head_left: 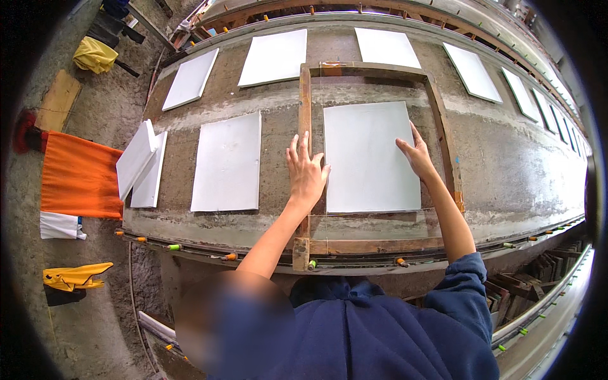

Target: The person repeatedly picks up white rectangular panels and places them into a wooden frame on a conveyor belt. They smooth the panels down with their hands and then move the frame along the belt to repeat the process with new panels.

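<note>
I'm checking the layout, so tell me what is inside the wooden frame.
Inside the wooden frame lies a white panel, with brown table showing around it. The surface beneath the panel is covered, so unseen.

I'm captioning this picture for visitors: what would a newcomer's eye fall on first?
Probably the white panel inside a wooden frame, with the left hand and right hand at its opposite sides. Next, the bright orange cloth at the picture's left. Then the other white panels spread across the long table.

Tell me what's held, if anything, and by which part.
One white rectangular panel has the left hand at its left edge and right hand, thumb on top, at its right edge; whether it's gripped cannot be told.
</note>
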Tool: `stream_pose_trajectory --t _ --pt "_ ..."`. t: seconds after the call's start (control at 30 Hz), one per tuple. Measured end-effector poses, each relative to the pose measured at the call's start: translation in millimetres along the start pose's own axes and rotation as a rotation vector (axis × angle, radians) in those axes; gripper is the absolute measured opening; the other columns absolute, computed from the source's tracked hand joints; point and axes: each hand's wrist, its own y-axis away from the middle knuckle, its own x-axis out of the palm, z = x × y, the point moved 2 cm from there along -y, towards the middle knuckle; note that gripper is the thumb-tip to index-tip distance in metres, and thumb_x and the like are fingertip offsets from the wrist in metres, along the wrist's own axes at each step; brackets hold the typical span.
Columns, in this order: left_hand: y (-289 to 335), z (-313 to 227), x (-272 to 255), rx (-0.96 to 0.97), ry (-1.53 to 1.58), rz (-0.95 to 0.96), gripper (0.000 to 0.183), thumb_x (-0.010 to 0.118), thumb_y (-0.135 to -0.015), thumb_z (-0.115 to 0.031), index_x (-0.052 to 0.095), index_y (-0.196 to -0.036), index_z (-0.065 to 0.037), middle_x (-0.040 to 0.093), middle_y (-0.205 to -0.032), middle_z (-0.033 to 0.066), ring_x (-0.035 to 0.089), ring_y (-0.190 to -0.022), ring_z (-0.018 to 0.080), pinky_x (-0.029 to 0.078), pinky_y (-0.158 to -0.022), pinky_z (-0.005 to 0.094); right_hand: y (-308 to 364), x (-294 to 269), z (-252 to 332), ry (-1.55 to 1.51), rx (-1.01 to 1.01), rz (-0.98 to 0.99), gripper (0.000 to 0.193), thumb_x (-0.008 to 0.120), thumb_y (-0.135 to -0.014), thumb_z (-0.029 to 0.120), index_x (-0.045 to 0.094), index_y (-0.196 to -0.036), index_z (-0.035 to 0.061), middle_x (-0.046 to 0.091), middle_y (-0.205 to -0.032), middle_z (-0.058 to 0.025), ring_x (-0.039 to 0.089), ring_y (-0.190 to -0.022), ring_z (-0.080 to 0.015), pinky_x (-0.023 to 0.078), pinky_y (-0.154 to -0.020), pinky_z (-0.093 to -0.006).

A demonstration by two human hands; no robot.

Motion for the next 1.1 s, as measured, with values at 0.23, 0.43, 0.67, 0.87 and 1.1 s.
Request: stream_pose_trajectory --t 0.23,0.43,0.67,0.87,1.1 --pt "0 -1 -2 -0.024 0.029 0.043 0.02 0.076 -0.069 -0.02 0.07 -0.084 -0.009 0.027 -0.142 0.011 0.018 -0.133 0.0317 0.022 -0.111 0.0468 6 10 7 -0.047 0.008 -0.01 0.072 0.064 -0.083 0.009 0.023 -0.141 0.0017 0.038 -0.135 -0.0137 0.043 -0.12 -0.0205 0.037 -0.102 -0.0319" --pt "0 -1 -1 -0.005 0.06 0.008 0.018 0.077 -0.067 -0.019 0.072 -0.081 -0.01 0.027 -0.142 0.0106 0.019 -0.132 0.0325 0.023 -0.11 0.0488 6 9 18 0.677 -0.226 -0.193 0.072 0.07 -0.077 0.019 0.033 -0.135 -0.005 0.048 -0.121 -0.0264 0.052 -0.109 -0.0309 0.041 -0.094 -0.0368" --pt "0 3 5 -0.008 0.071 -0.002 0.016 0.077 -0.068 -0.019 0.073 -0.082 -0.012 0.027 -0.142 0.0093 0.021 -0.132 0.0322 0.02 -0.111 0.052 -3 7 -4 0.982 -0.228 -0.289 0.076 0.07 -0.076 0.034 0.038 -0.133 -0.0037 0.05 -0.106 -0.0243 0.047 -0.103 -0.0348 0.039 -0.092 -0.0395" --pt "1 0 1 0.007 0.005 -0.013 0.018 0.077 -0.067 -0.02 0.073 -0.083 -0.013 0.028 -0.141 0.0083 0.023 -0.131 0.0309 0.027 -0.109 0.047 4 14 -4 0.951 -0.239 -0.311 0.072 0.069 -0.077 0.029 0.038 -0.13 -0.0082 0.043 -0.11 -0.0238 0.037 -0.107 -0.0335 0.035 -0.095 -0.0405" --pt "2 0 22 0.26 -0.351 -0.024 0.026 0.059 -0.084 -0.024 0.07 -0.096 -0.003 0.033 -0.141 0.0147 0.018 -0.134 0.032 0.019 -0.11 0.0519 10 16 -17 1.114 -0.318 -0.379 0.07 0.067 -0.077 0.032 0.042 -0.128 -0.008 0.04 -0.113 -0.0214 0.035 -0.105 -0.0324 0.033 -0.094 -0.0412"
